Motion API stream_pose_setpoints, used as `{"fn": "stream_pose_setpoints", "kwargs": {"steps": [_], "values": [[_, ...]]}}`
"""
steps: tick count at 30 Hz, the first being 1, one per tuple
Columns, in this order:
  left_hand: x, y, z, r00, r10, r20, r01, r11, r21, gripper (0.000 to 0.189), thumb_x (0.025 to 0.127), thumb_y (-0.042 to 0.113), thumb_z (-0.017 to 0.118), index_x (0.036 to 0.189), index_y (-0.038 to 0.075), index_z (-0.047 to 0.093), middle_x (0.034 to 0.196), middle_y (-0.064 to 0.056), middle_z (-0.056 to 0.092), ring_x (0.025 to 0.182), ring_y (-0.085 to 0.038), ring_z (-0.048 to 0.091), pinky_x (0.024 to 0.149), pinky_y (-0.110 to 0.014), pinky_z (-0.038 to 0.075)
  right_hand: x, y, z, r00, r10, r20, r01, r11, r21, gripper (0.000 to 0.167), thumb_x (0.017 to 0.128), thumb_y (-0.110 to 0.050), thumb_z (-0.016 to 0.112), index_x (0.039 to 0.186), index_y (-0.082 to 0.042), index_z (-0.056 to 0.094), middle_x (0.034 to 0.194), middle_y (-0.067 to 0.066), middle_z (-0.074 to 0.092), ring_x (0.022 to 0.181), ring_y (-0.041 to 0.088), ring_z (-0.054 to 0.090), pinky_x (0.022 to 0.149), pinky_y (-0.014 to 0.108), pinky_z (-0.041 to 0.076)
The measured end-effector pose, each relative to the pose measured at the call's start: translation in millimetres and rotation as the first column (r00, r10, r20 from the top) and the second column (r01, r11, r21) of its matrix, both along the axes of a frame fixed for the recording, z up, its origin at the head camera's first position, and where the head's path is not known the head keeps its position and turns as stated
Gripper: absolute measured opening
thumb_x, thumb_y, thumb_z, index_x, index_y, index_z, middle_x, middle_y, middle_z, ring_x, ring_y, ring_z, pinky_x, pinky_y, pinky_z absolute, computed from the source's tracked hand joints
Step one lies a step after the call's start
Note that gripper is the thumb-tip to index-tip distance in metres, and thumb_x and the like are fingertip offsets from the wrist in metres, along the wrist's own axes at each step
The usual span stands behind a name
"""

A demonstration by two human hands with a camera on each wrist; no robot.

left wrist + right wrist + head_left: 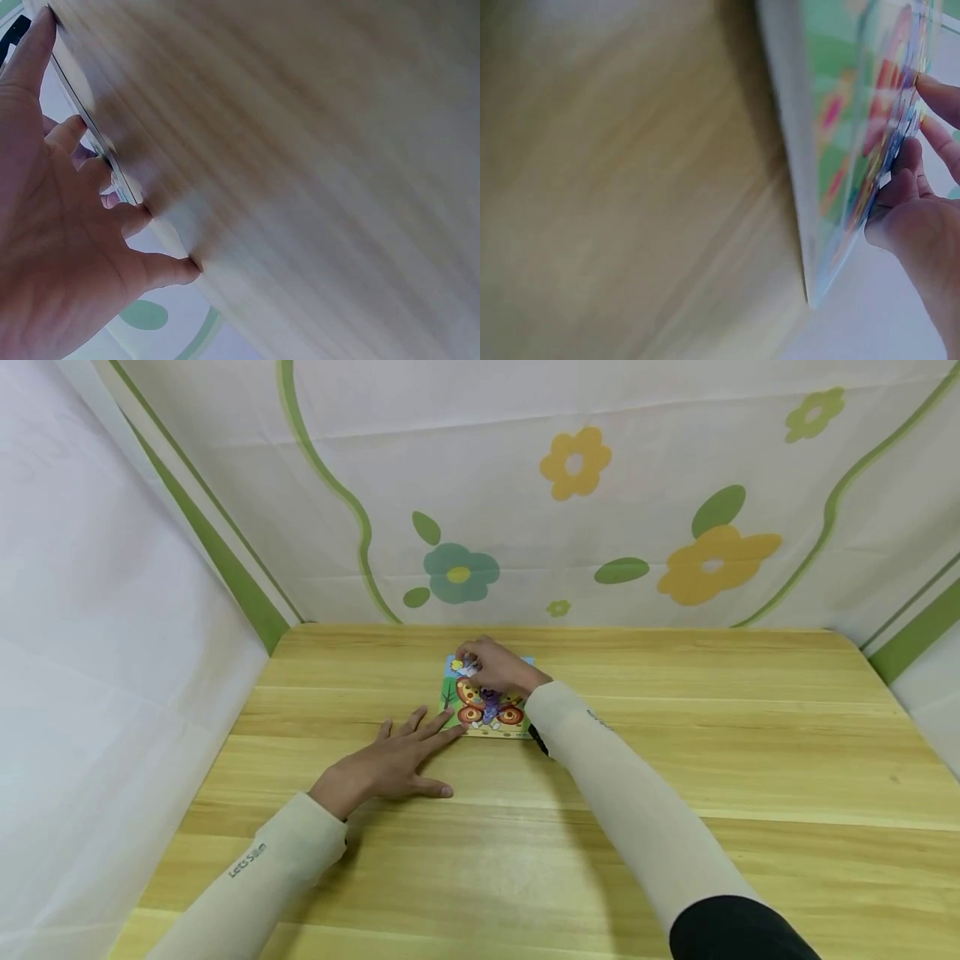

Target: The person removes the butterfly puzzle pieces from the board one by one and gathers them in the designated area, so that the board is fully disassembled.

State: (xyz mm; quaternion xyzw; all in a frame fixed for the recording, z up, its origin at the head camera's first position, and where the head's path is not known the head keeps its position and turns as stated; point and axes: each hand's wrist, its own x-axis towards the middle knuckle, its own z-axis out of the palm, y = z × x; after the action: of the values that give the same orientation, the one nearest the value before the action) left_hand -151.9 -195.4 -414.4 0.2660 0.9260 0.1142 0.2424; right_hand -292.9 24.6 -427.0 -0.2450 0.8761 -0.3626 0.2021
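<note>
A small, thin picture board (491,717) shows a red-orange butterfly with a purple body against green and blue. It lies on the wooden table near the back edge. My left hand (393,762) is spread on the table with its fingers straight, and fingertips touch the board's lower left edge. In the left wrist view, the palm of that hand (67,232) faces the camera. Over the board's upper part, my right hand (491,666) has bent fingers touching the picture. Seen from the right wrist, its fingertips (928,81) meet the glossy face; whether they pinch a piece is unclear.
The wooden table (712,760) extends to both sides and toward me. A white cloth wall with printed flowers (576,464) stands behind its back edge. Another white cloth panel (127,635) runs along the left side.
</note>
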Motion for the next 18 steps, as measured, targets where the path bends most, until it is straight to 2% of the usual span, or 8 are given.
{"fn": "stream_pose_setpoints", "kwargs": {"steps": [12,18], "values": [[0.1,0.3,0.2,1.000,0.003,0.005,-0.003,1.000,0.003,0.093,0.096,0.062,0.066,0.169,0.036,0.015,0.178,0.004,-0.001,0.164,-0.040,-0.003,0.121,-0.079,0.006,0.0,3.6,0.2,1.000,0.001,0.009,-0.001,1.000,0.007,0.052,0.100,-0.005,0.063,0.151,-0.015,0.054,0.147,0.015,0.046,0.122,0.031,0.054,0.096,0.045,0.051],[-0.1,0.4,-0.1,1.000,0.001,0.007,-0.001,1.000,0.000,0.093,0.096,0.063,0.065,0.169,0.036,0.015,0.178,0.004,-0.001,0.164,-0.039,-0.004,0.121,-0.079,0.006,-0.3,3.1,-0.3,1.000,-0.002,0.000,0.002,1.000,0.014,0.051,0.101,-0.006,0.064,0.150,-0.013,0.055,0.146,0.016,0.046,0.121,0.031,0.054,0.096,0.045,0.051]]}}
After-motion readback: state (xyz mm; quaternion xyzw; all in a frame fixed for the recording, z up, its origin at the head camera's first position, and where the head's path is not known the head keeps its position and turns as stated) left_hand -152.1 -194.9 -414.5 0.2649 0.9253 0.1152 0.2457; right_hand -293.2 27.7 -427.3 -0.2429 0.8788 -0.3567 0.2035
